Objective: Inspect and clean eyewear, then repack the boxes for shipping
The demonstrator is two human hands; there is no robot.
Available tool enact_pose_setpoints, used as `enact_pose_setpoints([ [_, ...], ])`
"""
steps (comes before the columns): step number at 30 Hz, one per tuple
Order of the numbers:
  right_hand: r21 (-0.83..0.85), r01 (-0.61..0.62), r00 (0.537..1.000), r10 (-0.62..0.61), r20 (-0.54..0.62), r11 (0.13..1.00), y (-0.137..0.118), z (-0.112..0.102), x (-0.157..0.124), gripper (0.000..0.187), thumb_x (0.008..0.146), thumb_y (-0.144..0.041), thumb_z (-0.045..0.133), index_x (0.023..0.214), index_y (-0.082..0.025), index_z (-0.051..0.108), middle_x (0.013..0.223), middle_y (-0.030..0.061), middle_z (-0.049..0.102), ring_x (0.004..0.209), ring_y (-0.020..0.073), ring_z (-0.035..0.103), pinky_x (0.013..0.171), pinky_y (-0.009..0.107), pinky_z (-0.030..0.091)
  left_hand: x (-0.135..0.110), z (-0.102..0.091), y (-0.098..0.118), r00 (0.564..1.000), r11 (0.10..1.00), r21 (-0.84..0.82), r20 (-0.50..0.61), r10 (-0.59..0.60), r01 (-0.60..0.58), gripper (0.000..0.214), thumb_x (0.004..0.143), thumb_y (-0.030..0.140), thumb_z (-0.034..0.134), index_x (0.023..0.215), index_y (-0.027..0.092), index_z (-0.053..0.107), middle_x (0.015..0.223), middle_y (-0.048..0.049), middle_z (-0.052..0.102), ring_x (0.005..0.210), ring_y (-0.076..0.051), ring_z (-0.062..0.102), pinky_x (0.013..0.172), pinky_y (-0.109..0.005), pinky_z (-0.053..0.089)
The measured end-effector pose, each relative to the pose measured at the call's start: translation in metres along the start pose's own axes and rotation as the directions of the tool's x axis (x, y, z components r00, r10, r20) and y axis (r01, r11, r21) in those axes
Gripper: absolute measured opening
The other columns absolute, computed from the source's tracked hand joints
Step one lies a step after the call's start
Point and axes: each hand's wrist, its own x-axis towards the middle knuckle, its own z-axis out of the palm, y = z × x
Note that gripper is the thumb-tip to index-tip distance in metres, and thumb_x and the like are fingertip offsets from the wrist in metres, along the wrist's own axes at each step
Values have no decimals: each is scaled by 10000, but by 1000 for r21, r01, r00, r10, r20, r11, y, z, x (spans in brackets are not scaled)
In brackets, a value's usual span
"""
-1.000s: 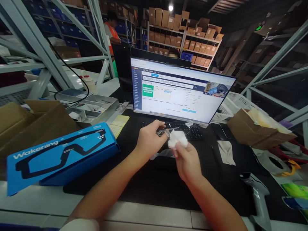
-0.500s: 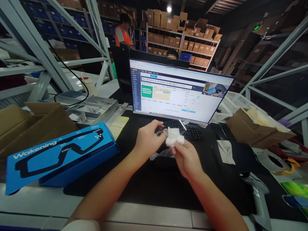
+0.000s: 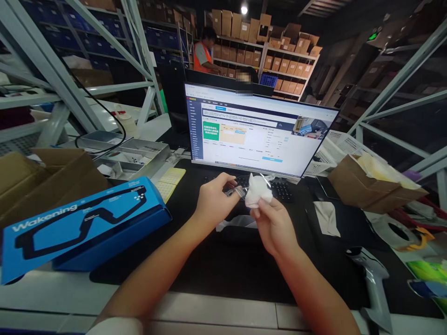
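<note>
My left hand (image 3: 214,200) is closed on a small clear, partly metallic item (image 3: 236,190) that I cannot name, held above the black mat (image 3: 223,265) in front of the keyboard (image 3: 279,188). My right hand (image 3: 274,225) pinches a crumpled white cloth (image 3: 257,190) and presses it against that item. Both hands meet just below the monitor (image 3: 254,132). A clear plastic bag (image 3: 233,223) lies on the mat under the hands.
A blue "Wakening" glasses box (image 3: 80,223) lies at the left, against an open cardboard box (image 3: 38,181). A metal tray (image 3: 139,156) and yellow pad (image 3: 169,179) sit behind. At the right lie a barcode scanner (image 3: 373,284), a white cloth (image 3: 326,218) and a cardboard box (image 3: 370,186). A person in an orange vest (image 3: 204,53) stands far back.
The white cloth has shifted slightly up and right against the held item. The person in the orange vest has walked to the right in the background.
</note>
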Motion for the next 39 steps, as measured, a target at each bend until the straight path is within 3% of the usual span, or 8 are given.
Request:
enact_pose_setpoints([
  [3, -66, 10, 1000, -9, 16, 998, 2, 1, -3, 126, 801, -283, 781, 838, -164, 769, 740, 19, 596, 629, 90, 433, 616, 229, 399, 2, -3, 0, 1000, 1000, -15, -22, -7, 6, 176, 752, 207, 726, 919, 209, 668, 850, 10, 752, 781, -160, 725, 768, -275, 563],
  [12, 127, 59, 998, -57, -17, 990, -9, -5, 6, 63, 812, -223, 772, 817, -181, 726, 719, -19, 505, 627, 78, 392, 627, 216, 410, 0, 0, 1, 997, 997, 51, -32, 65, -64, 148, 762, 195, 705, 904, 203, 664, 830, 8, 748, 766, -164, 723, 733, -274, 544],
  [21, -58, 69, 998, -69, -4, 996, 8, 4, -8, 136, 791, -313, 780, 824, -183, 759, 721, 10, 591, 614, 100, 419, 603, 251, 376, -1, -2, 3, 997, 998, 28, -50, 65, -63, 176, 755, 193, 724, 918, 203, 660, 827, 16, 739, 755, -151, 713, 736, -261, 551],
  [25, -193, 99, 993, -84, 82, 976, 9, 1, -9, 135, 851, -318, 712, 793, -197, 726, 700, -9, 563, 626, 112, 427, 624, 266, 372, -2, -6, 5, 995, 997, 26, -69, 74, -72, 211, 738, 149, 717, 933, 212, 668, 847, 22, 743, 771, -145, 718, 757, -252, 557],
  [28, -449, 193, 978, -136, 156, 873, 0, -4, -7, 178, 902, -282, 638, 755, -204, 701, 713, -11, 558, 663, 128, 469, 649, 275, 381, -2, -9, 5, 991, 995, 25, -97, 94, -92, 238, 727, 135, 723, 942, 216, 663, 853, 25, 746, 774, -142, 723, 763, -246, 562],
  [31, -696, 335, 941, -264, 212, 635, -19, -11, -4, 170, 910, -226, 597, 796, -210, 723, 803, 0, 603, 731, 143, 520, 675, 276, 390, -1, -12, 6, 988, 995, 27, -120, 101, -99, 240, 738, 159, 734, 960, 211, 659, 857, 15, 750, 781, -150, 728, 758, -254, 567],
  [34, -784, 413, 887, -401, 231, 464, -42, -23, 1, 158, 906, -207, 581, 843, -215, 727, 886, 4, 632, 779, 151, 549, 689, 272, 400, 0, -15, 8, 987, 994, 65, -126, 96, -88, 195, 771, 200, 729, 954, 211, 663, 866, 8, 754, 797, -160, 730, 747, -263, 566],
  [39, -827, 414, 792, -598, 121, 381, -73, -50, 4, 133, 847, -195, 615, 718, -193, 643, 708, -24, 559, 680, 140, 503, 646, 273, 366, -1, -17, 10, 979, 983, 123, -130, 155, -139, 173, 791, 205, 715, 958, 210, 671, 866, 5, 757, 804, -167, 730, 749, -273, 565],
])
